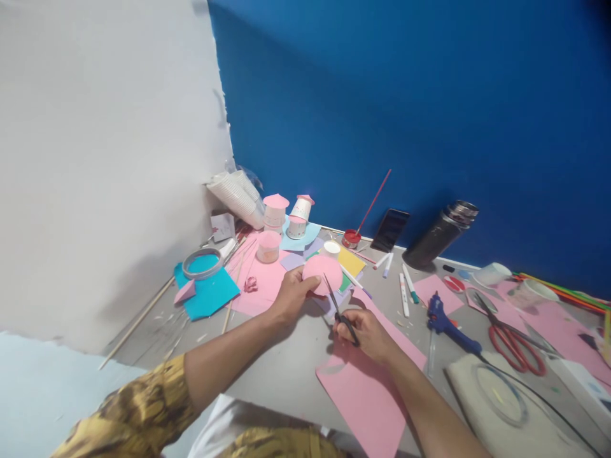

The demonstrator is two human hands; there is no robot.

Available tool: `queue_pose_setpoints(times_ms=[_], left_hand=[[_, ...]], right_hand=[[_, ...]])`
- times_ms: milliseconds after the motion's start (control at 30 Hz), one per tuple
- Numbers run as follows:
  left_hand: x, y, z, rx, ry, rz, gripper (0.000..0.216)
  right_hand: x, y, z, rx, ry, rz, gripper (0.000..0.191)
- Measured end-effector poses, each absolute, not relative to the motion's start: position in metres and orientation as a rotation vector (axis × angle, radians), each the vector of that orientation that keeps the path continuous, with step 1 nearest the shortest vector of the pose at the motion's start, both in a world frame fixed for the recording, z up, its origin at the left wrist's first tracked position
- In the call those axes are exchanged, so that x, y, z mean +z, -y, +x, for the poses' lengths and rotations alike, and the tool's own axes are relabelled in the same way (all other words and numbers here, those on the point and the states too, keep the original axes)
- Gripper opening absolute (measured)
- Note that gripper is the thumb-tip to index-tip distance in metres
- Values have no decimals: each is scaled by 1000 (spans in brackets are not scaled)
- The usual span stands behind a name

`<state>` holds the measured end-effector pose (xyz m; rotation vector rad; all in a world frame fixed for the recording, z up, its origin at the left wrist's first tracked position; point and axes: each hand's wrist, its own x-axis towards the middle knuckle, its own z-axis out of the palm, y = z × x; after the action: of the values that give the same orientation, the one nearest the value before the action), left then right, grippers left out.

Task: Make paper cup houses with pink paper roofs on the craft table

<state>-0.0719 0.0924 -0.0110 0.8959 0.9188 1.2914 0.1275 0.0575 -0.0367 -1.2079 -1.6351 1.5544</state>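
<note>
My left hand [292, 296] pinches the lower left edge of a round pink paper disc [321, 270]. My right hand [359, 331] grips small black-handled scissors [335, 305], whose blades point up and lie over the right part of the disc. Whether the blades are cutting into the paper I cannot tell. Beneath my right hand lies a large pink paper sheet [365, 394] with a curved cut in its edge. Beyond the disc stand small paper cups with pink cone tops [275, 210], and a pink-covered cup [268, 247] is nearer.
A ring of grey tape [202, 263] lies on blue paper [210, 296] at left, near stacked paper cups [238, 197]. To the right are markers [403, 294], a blue glue gun [451, 327], red-handled scissors [513, 343], a phone [390, 230] and a leaning dark flask [439, 235].
</note>
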Motion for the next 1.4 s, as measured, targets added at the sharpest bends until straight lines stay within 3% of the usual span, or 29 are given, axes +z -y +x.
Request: queue_pose_setpoints(times_ms=[500,1400], left_hand=[[-10,-92,-72,1278,-922,886,37],[-8,-90,-71,1259,-929,939,22]], right_hand=[[-36,-58,127,1537,1623,-1242,46],[-34,-58,127,1492,1667,-1281,38]])
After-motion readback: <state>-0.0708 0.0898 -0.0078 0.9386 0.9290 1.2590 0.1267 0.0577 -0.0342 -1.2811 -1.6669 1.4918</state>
